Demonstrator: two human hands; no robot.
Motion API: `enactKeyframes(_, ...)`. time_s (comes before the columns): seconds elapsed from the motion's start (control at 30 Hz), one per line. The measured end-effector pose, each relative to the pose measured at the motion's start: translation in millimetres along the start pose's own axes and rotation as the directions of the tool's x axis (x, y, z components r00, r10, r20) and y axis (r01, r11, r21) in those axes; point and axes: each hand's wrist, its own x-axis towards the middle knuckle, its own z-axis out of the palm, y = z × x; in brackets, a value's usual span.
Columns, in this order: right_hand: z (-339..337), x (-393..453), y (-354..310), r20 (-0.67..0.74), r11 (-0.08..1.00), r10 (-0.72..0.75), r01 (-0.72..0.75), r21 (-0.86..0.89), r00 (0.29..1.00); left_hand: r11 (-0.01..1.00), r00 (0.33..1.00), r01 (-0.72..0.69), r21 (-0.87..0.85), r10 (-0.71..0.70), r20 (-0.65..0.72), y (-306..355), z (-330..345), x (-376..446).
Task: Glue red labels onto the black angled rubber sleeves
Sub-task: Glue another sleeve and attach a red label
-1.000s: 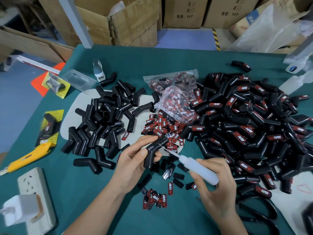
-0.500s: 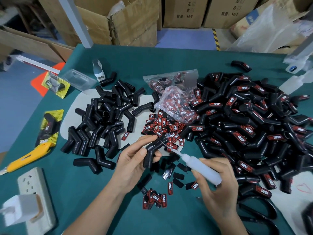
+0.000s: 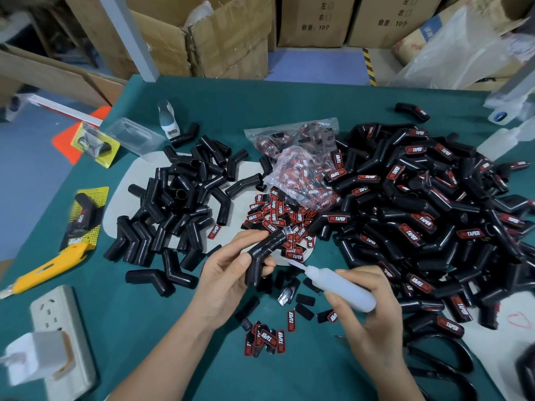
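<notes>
The person's left hand (image 3: 231,273) is gripping a black angled rubber sleeve (image 3: 265,253) between thumb and fingers, just above the teal table (image 3: 179,366). The right hand (image 3: 367,311) is wrapping its fingers around a translucent white plastic glue bottle (image 3: 338,287), nozzle aiming toward the sleeve. Loose red-and-black printed labels (image 3: 275,215) are lying just beyond.
</notes>
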Motion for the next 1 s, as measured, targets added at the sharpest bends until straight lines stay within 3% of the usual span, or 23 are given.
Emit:
enactKeyframes(0.2, -7, 4, 3, 0.005, 0.910, 0.322, -0.311, 0.274, 0.947, 1.000, 1.000, -0.009, -0.006, 0.009, 0.028, 0, -2, 3)
enactKeyframes(0.37, 2, 6, 7, 0.020, 0.927, 0.341, -0.339, 0.160, 0.940, 1.000, 0.999, -0.012, 0.017, 0.012, 0.038, -1, -2, 4)
enactKeyframes(0.6, 12, 2, 21, 0.011, 0.934, 0.335, -0.330, -0.138, 0.942, 0.999, 0.998, -0.003, 0.044, 0.000, 0.061, -2, -1, 3)
enactKeyframes(0.87, 11, 4, 29, -0.022, 0.924, 0.343, -0.341, -0.176, 0.939, 0.998, 0.998, 0.054, 0.026, -0.055, 0.031, 3, 4, 1)
enactKeyframes(1.0, 9, 1, 28, -0.010, 0.956, 0.177, -0.175, -0.236, 0.984, 0.997, 0.997, 0.075, 0.018, -0.076, 0.033, 4, 9, 0)
